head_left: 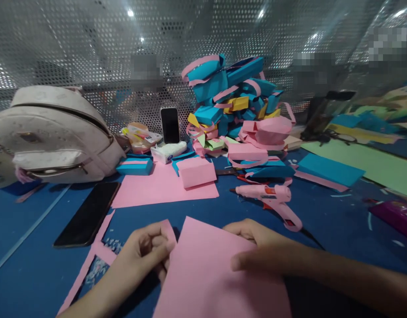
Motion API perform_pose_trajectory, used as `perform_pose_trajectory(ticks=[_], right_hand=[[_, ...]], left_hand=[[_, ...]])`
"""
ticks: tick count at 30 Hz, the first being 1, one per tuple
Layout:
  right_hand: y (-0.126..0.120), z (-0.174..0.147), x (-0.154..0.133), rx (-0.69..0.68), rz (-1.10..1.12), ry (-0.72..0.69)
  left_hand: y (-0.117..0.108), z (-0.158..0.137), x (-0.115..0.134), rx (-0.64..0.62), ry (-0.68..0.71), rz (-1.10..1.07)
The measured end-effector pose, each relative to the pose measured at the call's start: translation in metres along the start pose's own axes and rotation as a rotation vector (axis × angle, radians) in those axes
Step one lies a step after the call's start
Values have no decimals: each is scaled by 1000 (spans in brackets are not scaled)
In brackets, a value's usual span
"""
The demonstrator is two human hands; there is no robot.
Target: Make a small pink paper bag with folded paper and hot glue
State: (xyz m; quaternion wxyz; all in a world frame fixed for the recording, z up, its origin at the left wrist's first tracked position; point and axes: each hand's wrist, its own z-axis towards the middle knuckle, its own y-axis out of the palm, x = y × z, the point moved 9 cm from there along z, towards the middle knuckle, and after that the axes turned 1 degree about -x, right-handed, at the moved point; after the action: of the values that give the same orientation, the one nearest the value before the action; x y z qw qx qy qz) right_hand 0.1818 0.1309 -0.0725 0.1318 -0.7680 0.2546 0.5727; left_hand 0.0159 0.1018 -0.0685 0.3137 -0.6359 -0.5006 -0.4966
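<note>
A pink sheet of paper is held up in front of me, its upper corner pointing away. My right hand grips it at the right edge, thumb on top and fingers behind. At its left edge, my left hand is closed with thumb and fingers pinching a small pink paper piece. I cannot tell whether that piece is joined to the sheet. Beyond my right hand lies a pink glue gun, its nozzle pointing left.
Folded paper pieces are heaped at the back, near scissors. A backpack, a dark phone and pink strips are on the left. Another pink sheet lies ahead; green paper and a purple object are right.
</note>
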Motion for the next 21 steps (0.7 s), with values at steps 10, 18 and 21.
perform_pose_trajectory(ticks=[10,18,21], right_hand=[[2,-3,-4,7,-59,-32],[1,-3,-5,9,-91,-66],[0,-3,-3,3,-80,-49]], left_hand=[[-6,1,-5,-192,-99,-35],[-5,0,4,-117,-6,32],[-8,1,-1,-103,-24,-9]])
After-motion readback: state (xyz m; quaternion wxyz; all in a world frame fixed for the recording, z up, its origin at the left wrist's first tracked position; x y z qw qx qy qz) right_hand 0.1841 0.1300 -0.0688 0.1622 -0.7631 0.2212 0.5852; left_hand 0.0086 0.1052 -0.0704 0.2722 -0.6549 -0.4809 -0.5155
